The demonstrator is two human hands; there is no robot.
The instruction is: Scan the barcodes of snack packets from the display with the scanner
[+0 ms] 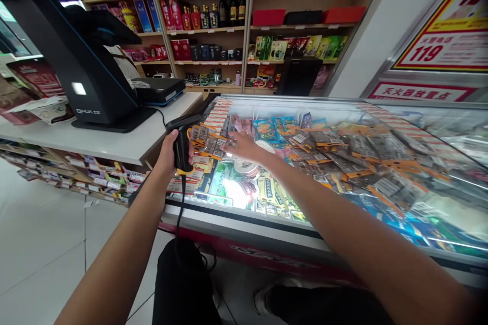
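My left hand (166,155) is wrapped round the grip of a black handheld barcode scanner (183,150) with yellow trim at its base. A cable hangs from the scanner's grip. Just right of the scanner, several small brown snack packets (208,139) with orange edges and white barcode labels lie over the left end of a glass-topped freezer (244,216). My right hand (239,145) reaches in from the right, fingers apart, its fingertips at the packets' right edge. Whether they touch the packets is unclear.
The freezer holds many similar orange-edged packets (366,147), blue bags (266,130) and green bags (272,195). On the counter (152,134) at left stand a checkout terminal (95,76) and a black device (162,90). Stocked shelves (208,30) line the back wall.
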